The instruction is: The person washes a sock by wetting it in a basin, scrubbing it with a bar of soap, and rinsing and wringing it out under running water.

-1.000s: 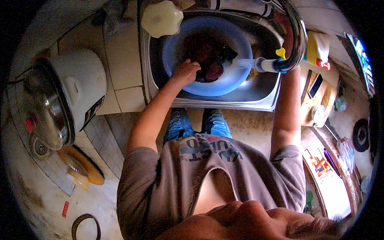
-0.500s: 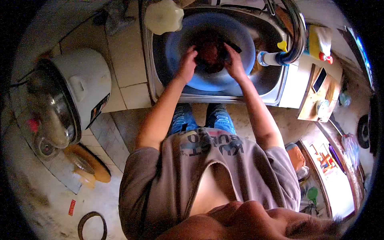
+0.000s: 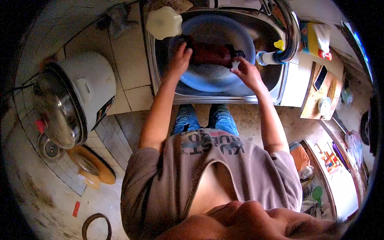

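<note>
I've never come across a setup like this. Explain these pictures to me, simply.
There is no robot here: you are looking at a person working with two bare hands. One camera, worn on the head, gives the view, looking forward and down, so the left hand appears on the left and the right hand on the right.

In front is a metal sink with a blue basin in it and a curved tap at its right side. A dark red item stretches between the hands and seems held at both ends; it is too dim to tell what it is.

On the right, a phone lies on a wooden board. On the left stands a white cooker.
</note>
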A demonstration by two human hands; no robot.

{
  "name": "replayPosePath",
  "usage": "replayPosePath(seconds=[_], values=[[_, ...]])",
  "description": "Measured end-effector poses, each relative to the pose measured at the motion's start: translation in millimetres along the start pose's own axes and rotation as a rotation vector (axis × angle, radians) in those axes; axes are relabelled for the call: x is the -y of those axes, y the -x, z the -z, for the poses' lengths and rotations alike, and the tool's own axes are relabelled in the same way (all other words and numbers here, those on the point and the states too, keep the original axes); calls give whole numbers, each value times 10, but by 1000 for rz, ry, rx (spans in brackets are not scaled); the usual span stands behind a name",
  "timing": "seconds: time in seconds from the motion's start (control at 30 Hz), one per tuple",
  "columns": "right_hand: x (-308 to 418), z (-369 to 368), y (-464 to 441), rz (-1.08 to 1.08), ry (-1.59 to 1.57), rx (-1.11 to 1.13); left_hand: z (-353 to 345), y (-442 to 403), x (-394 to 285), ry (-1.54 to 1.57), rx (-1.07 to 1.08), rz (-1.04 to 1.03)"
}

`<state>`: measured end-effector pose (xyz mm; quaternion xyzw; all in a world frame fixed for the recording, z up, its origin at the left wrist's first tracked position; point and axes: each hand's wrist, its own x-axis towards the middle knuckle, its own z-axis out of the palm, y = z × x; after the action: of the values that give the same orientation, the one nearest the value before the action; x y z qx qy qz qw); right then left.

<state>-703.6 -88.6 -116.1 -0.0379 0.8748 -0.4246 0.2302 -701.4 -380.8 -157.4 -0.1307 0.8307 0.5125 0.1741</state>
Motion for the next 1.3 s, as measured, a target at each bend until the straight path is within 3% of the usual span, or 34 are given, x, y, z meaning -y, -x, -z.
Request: replayPosePath(seconds=[0.07, 0.13, 0.17, 0.23, 0.27, 0.37, 0.43, 0.47, 0.53, 0.6, 0.67, 0.73, 0.8, 0.83, 0.87, 0.93, 1.0, 1.03, 1.13, 1.2, 1.3], values=[[-179, -83, -231, -61, 169, 42, -240, -15, 159, -101, -18, -45], [-673, -456, -637, 98, 271, -425, -429, 159, 48, 192, -168, 103], [-641, -537, -691, 94, 264, -426, -502, 235, -19, 184, -166, 104], [-429, -809, -828, 71, 244, -566, -625, 348, -203, 707, -132, 447], [-348, -959, -844, 74, 240, -566, -688, 359, -287, 973, -114, 615], [-190, -1298, -794, 56, 401, -501, -1009, 147, -47, 1194, -130, 666], [132, -1187, -703, 33, -211, -174, -866, 119, -165, 1288, -95, 707], [259, -1190, -652, 44, -211, -167, -774, 104, -234, 1386, -57, 748], [480, -1228, -440, 298, -226, -239, -692, 16, -36, 1403, 82, 390], [809, -1127, -157, 290, -190, -199, -342, 114, -361, 1490, 323, 315], [1131, -1007, 49, 367, -163, -36, -261, 251, -635, 1566, 338, 374], [1206, -986, 26, 455, 88, -127, -371, 362, -578, 1151, 85, -12], [1003, -1056, -238, 522, 132, -346, -847, 11, -28, 1814, 274, -233], [953, -1015, -372, 426, 152, -376, -1079, -161, 238, 2110, 439, -312], [890, -974, -488, 325, 173, -404, -993, -132, 41, 1891, 200, -81], [620, -894, -806, -135, 127, -443, -803, -64, -388, 1355, -58, 466], [366, -887, -897, -151, 65, -391, -957, -114, -364, 1295, -147, 582], [339, -914, -886, -149, 27, -412, -928, -150, -394, 1428, -9, 480], [477, -1083, -593, 36, -137, -512, -770, -105, -334, 1454, -42, 526], [780, -1173, -349, 168, -127, -472, -724, -199, 94, 1235, 287, -27], [1036, -1208, -244, 324, -16, -411, -721, -117, 167, 1414, 22, 161]])
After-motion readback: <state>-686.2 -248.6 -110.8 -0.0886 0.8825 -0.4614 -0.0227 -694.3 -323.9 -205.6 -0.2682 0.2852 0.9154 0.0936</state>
